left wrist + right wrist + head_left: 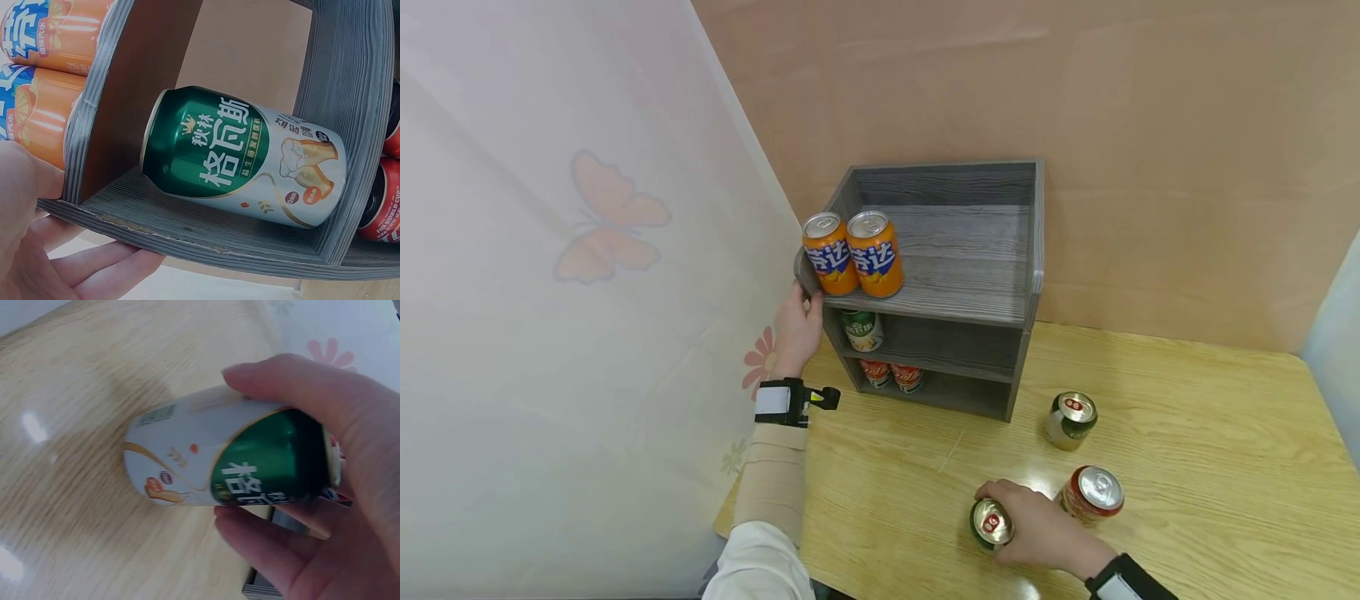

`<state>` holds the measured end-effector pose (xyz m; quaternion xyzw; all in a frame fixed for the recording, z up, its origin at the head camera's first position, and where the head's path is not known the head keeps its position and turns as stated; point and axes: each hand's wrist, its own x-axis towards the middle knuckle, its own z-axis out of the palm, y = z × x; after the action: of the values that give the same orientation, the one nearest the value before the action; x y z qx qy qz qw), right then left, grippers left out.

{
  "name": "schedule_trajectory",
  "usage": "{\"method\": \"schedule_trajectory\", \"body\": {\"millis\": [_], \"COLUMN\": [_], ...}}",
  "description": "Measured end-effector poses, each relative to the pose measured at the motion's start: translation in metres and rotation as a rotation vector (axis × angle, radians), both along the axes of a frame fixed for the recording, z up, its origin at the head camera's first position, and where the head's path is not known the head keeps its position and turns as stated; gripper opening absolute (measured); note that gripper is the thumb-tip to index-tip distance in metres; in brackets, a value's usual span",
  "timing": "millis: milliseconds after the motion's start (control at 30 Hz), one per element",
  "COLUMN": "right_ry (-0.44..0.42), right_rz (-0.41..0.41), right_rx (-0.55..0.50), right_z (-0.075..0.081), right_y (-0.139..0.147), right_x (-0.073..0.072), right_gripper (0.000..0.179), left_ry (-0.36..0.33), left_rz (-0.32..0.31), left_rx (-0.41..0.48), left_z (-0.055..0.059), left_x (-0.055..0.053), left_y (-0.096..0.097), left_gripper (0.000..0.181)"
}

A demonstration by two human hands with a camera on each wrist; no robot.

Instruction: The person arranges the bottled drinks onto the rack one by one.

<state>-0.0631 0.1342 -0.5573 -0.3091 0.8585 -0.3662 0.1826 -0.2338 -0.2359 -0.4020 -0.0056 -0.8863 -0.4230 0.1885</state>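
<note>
My right hand point(1048, 533) grips a green-and-white drink can point(231, 453), thumb on one side and fingers on the other. Whether its base touches the table I cannot tell. At the grey wooden shelf unit point(955, 312), my left hand point(799, 329) holds the left side panel near the top board. Two orange soda cans point(874, 254) stand upright just beside that hand, on the top level. One level lower, a matching green-and-white can point(244, 156) stands at the left. The bottom level holds two red cans point(907, 377), partly hidden by the board above.
To the right of the shelf, another green-and-white can point(1070, 421) stands on the wooden table point(1210, 467). A red-and-gold can point(1093, 496) is close behind my right hand. A white wall sheet point(685, 350) runs along the left, near my left arm.
</note>
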Motion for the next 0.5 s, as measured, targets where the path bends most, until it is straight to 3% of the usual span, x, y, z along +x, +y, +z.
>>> {"method": "schedule_trajectory", "body": {"millis": [500], "right_ry": [0.054], "right_rz": [-0.031], "right_rx": [-0.017], "right_z": [-0.0033], "right_y": [-0.0029], "right_x": [0.0001], "right_gripper": [0.066], "left_ry": [0.011], "left_rz": [-0.009], "left_rx": [-0.003], "left_z": [0.0008], "left_x": [0.0004], "left_y": [-0.0002], "left_gripper": [0.039]}}
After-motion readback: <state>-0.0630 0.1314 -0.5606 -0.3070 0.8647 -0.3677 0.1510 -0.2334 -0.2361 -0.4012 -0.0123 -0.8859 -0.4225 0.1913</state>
